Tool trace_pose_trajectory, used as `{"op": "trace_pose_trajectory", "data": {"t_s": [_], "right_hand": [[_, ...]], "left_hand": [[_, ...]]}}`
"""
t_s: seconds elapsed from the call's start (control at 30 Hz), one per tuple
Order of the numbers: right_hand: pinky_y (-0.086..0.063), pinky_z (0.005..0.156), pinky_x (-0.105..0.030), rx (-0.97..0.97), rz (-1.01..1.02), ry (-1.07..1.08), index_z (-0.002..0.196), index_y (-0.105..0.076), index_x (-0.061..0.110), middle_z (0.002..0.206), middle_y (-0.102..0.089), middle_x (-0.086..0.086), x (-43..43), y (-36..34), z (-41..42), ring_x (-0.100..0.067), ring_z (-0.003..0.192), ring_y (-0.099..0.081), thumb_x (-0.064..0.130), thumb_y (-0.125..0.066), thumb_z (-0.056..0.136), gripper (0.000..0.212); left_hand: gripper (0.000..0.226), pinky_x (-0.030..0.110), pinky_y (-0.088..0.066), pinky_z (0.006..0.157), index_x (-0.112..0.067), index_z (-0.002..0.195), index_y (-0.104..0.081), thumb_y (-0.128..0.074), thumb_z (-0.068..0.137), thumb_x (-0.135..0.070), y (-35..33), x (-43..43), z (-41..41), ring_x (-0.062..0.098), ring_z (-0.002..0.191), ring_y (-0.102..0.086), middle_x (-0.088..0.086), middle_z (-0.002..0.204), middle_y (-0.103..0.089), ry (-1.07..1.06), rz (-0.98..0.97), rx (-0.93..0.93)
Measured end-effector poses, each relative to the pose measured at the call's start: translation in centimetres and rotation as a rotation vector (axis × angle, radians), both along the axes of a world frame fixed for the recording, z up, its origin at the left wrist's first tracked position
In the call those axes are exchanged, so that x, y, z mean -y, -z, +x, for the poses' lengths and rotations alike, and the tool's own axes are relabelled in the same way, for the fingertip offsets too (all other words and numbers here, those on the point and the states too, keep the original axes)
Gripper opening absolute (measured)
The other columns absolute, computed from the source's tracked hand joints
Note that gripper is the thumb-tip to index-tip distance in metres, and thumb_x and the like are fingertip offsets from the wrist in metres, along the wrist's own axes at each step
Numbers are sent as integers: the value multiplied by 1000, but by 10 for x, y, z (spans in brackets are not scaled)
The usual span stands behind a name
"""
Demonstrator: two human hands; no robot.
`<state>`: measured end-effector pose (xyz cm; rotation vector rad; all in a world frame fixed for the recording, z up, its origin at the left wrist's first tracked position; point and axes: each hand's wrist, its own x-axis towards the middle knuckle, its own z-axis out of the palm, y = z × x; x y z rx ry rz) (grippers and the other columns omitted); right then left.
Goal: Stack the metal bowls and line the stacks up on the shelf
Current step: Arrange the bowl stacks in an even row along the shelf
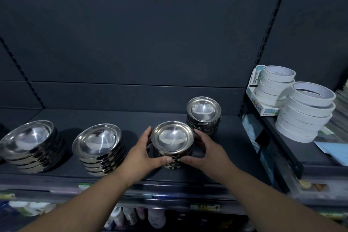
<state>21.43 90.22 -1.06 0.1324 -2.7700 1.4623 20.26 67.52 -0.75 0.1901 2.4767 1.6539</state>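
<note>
On shelf, upright bowl stack btwn L hand, R hand

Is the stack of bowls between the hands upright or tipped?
Upright: the stack of bowls is straight, rims level and open side up, left hand and right hand gripping its sides.

The shelf carries four bowl stacks: wide left stack, wide second stack, narrow front stack, narrow back stack. The next shelf holds two tape stacks, rear tape stack and near tape stack, plus one box.
</note>
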Motion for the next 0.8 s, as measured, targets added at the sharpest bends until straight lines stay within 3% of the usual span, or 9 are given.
{"op": "trace_pose_trajectory", "data": {"t_s": [0.17, 0.33, 0.43, 0.57, 0.67, 0.8], "right_hand": [[-37, 103, -18, 77, 22, -27, 150, -27, 31, 143, -49, 12, 0, 10, 0, -5, 127, -47, 35, -88, 64, 106], [-40, 98, -17, 79, 6, -25, 148, -29, 36, 132, -55, 15, 6, 16, 2, -4, 120, -53, 30, -87, 66, 101], [-41, 90, -12, 55, -23, 19, 143, -36, 37, 120, -58, 20, 9, 17, 6, 0, 111, -56, 27, -88, 65, 94], [-50, 94, -24, 31, -22, 61, 134, -44, 36, 120, -57, 19, 12, 17, 13, 0, 108, -57, 39, -91, 55, 91], [-50, 93, -24, 38, -15, 58, 136, -42, 38, 125, -55, 17, 12, 14, 17, 1, 108, -57, 48, -90, 48, 100], [-41, 91, -14, 86, -43, 31, 138, -36, 43, 117, -54, 28, 13, 3, 19, 3, 112, -54, 41, -91, 56, 99]], "left_hand": [[128, 37, -34, 115, -30, 152, -18, -87, 48, -57, 16, -1, 15, 5, 132, -44, -9, 148, -43, -57, 80, 15], [107, 34, -39, 112, -31, 149, -25, -88, 63, -18, 30, -8, 20, -2, 122, -53, -13, 135, -55, -39, 136, 16], [109, 33, -42, 109, -29, 148, -27, -87, 57, -21, 32, -7, 17, -1, 120, -56, -13, 134, -57, -24, 145, 20], [96, 9, -43, 96, -31, 140, -35, -89, 63, -11, 30, -4, 17, -15, 110, -55, -16, 128, -57, -28, 120, 7], [95, 14, -42, 101, -36, 137, -36, -91, 61, -19, 25, -3, 17, -11, 113, -55, -20, 124, -58, -31, 87, -35], [94, 19, -39, 103, -41, 139, -33, -88, 64, -30, 15, -3, 16, -2, 119, -52, -20, 126, -56, -21, 63, -63]]}}
